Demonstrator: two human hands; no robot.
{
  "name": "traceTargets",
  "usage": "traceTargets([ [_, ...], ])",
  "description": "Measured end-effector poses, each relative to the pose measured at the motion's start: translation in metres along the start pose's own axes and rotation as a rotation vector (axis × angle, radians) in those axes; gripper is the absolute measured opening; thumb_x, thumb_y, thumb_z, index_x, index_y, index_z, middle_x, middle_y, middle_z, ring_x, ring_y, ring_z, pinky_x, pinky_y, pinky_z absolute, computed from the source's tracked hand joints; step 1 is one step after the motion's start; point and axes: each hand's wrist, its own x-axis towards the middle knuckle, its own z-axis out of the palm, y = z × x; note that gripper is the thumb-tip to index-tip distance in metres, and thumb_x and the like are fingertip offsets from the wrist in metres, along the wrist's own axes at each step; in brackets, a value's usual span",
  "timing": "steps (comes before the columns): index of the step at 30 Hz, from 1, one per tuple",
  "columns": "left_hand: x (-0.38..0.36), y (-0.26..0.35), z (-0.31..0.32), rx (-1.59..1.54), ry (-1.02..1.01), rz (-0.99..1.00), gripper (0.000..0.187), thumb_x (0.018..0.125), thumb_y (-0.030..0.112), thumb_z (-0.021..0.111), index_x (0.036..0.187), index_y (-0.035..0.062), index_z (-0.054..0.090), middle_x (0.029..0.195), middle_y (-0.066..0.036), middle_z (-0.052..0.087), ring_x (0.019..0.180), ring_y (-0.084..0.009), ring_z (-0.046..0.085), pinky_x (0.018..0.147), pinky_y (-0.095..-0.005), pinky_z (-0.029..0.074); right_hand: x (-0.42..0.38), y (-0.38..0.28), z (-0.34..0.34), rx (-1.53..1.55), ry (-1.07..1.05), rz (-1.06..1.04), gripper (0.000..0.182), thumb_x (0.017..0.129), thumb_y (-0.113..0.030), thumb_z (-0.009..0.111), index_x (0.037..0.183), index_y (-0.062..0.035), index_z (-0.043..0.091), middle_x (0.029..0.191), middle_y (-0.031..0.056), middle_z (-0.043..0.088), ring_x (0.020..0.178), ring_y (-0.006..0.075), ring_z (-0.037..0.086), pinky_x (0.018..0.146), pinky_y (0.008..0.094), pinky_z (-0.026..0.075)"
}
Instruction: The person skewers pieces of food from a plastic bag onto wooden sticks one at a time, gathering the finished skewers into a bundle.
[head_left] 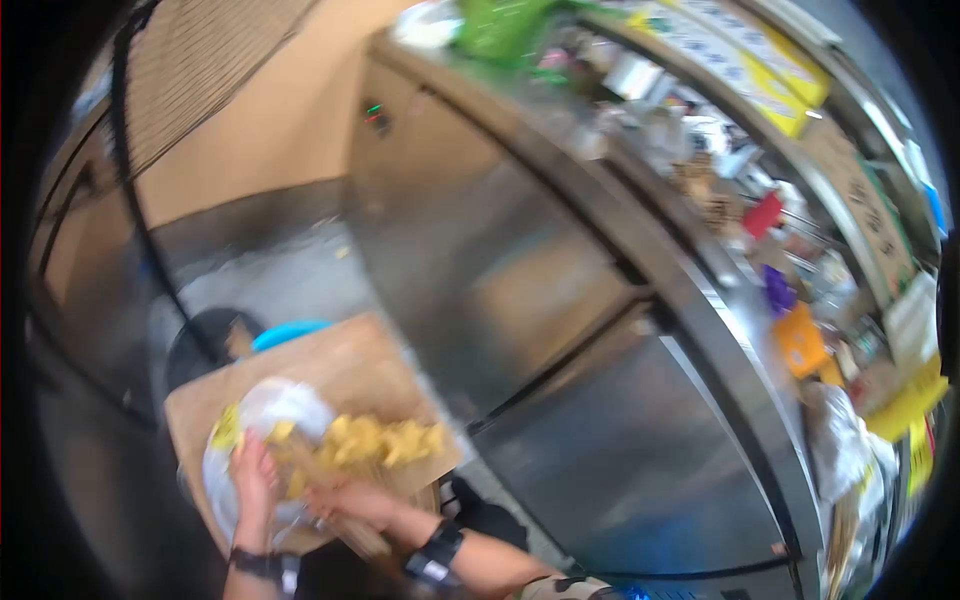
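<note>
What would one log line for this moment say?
left hand: on white plate | right hand: by yellow food pieces | wooden board: under both | grip: blurred

Yellow food pieces (385,440) lie on a tan wooden board (340,375) beside a white plate (280,410).

Bright, motion-blurred, fisheye-warped, dark corners
</note>
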Motion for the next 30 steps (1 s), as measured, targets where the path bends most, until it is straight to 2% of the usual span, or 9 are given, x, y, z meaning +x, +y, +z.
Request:
traceTargets([
  [2, -0.001, 0.010, 0.003, -0.008, 0.008, -0.035, 0.032, 0.092, 0.034, 0.048, 0.064, 0.0208, 0.040, 0.048, 0.010, 0.032, 0.036, -0.0020, 0.027, 0.033, -0.0193, 0.018, -0.002, -0.004, -0.004, 0.049, -0.045, 0.031, 0.021, 0.087, -0.020, 0.059, 0.103, -0.0063, 0.060, 0.086, 0.0027, 0.064, 0.072, 0.0076, 0.058, 0.064, 0.0218, 0.048],
  [4, -0.003, 0.017, 0.002, -0.035, -0.042, -0.061, 0.031, 0.094, 0.038, 0.044, 0.068, 0.0209, 0.041, 0.054, 0.011, 0.032, 0.044, -0.0013, 0.025, 0.040, -0.0187, 0.019, -0.010, -0.015, 0.006, 0.037, 0.029, 0.064, 0.018, 0.086, -0.018, 0.060, 0.099, -0.0057, 0.061, 0.084, 0.0019, 0.064, 0.069, 0.0068, 0.057, 0.062, 0.0208, 0.047],
  [5, -0.003, 0.018, -0.001, -0.094, -0.020, -0.115, 0.030, 0.094, 0.039, 0.043, 0.078, 0.0159, 0.052, 0.061, 0.008, 0.039, 0.051, -0.0031, 0.031, 0.045, -0.0193, 0.025, -0.010, -0.017, 0.006, 0.019, 0.010, 0.053, 0.016, 0.085, -0.016, 0.061, 0.096, -0.0053, 0.060, 0.081, 0.0011, 0.063, 0.065, 0.0057, 0.055, 0.059, 0.0193, 0.045],
  [7, -0.005, 0.029, -0.003, -0.244, -0.035, -0.163, 0.035, 0.094, 0.038, 0.041, 0.093, 0.0077, 0.058, 0.069, 0.005, 0.043, 0.058, -0.0058, 0.036, 0.052, -0.0201, 0.030, -0.013, -0.029, 0.017, -0.011, 0.069, 0.112, 0.013, 0.084, -0.012, 0.062, 0.094, -0.0051, 0.058, 0.074, 0.0002, 0.060, 0.060, 0.0050, 0.052, 0.052, 0.0181, 0.042],
  [10, 0.003, 0.019, -0.006, -0.127, -0.046, -0.139, 0.034, 0.094, 0.034, 0.044, 0.098, 0.0030, 0.058, 0.072, 0.003, 0.045, 0.061, -0.0075, 0.037, 0.056, -0.0209, 0.033, -0.010, -0.032, 0.012, 0.014, 0.044, 0.141, 0.012, 0.084, -0.011, 0.062, 0.093, -0.0054, 0.055, 0.074, 0.0013, 0.060, 0.058, 0.0052, 0.051, 0.050, 0.0183, 0.042],
  [11, 0.003, 0.019, -0.008, -0.150, -0.110, -0.139, 0.026, 0.093, 0.024, 0.048, 0.101, 0.0011, 0.058, 0.080, 0.002, 0.053, 0.067, -0.0076, 0.045, 0.063, -0.0196, 0.037, -0.010, -0.033, 0.014, 0.041, 0.047, 0.154, 0.012, 0.085, -0.011, 0.061, 0.093, -0.0055, 0.054, 0.074, 0.0019, 0.060, 0.057, 0.0056, 0.050, 0.049, 0.0189, 0.041],
  [13, 0.001, 0.017, -0.003, -0.198, -0.116, -0.135, 0.022, 0.092, 0.017, 0.051, 0.104, 0.0006, 0.058, 0.090, -0.001, 0.057, 0.076, -0.0088, 0.051, 0.069, -0.0211, 0.041, -0.007, -0.029, 0.011, 0.062, 0.030, 0.140, 0.011, 0.085, -0.011, 0.060, 0.093, -0.0056, 0.054, 0.074, 0.0020, 0.060, 0.057, 0.0056, 0.051, 0.048, 0.0190, 0.041],
  [17, 0.006, 0.017, -0.009, -0.241, -0.032, -0.187, 0.024, 0.088, 0.006, 0.054, 0.112, 0.0008, 0.056, 0.103, -0.006, 0.060, 0.093, -0.0126, 0.056, 0.081, -0.0254, 0.045, -0.010, -0.033, 0.015, 0.049, 0.076, 0.144, 0.008, 0.084, -0.009, 0.061, 0.089, -0.0056, 0.055, 0.072, 0.0022, 0.060, 0.055, 0.0061, 0.051, 0.047, 0.0192, 0.041],
  [30, 0.004, 0.014, -0.008, -0.302, -0.022, -0.084, 0.019, 0.081, 0.004, 0.063, 0.098, 0.0096, 0.055, 0.092, -0.001, 0.060, 0.083, -0.0092, 0.056, 0.076, -0.0240, 0.046, -0.010, -0.033, 0.018, 0.075, 0.113, 0.140, 0.008, 0.083, -0.008, 0.062, 0.088, -0.0057, 0.056, 0.070, 0.0017, 0.059, 0.054, 0.0067, 0.050, 0.048, 0.0201, 0.041],
])
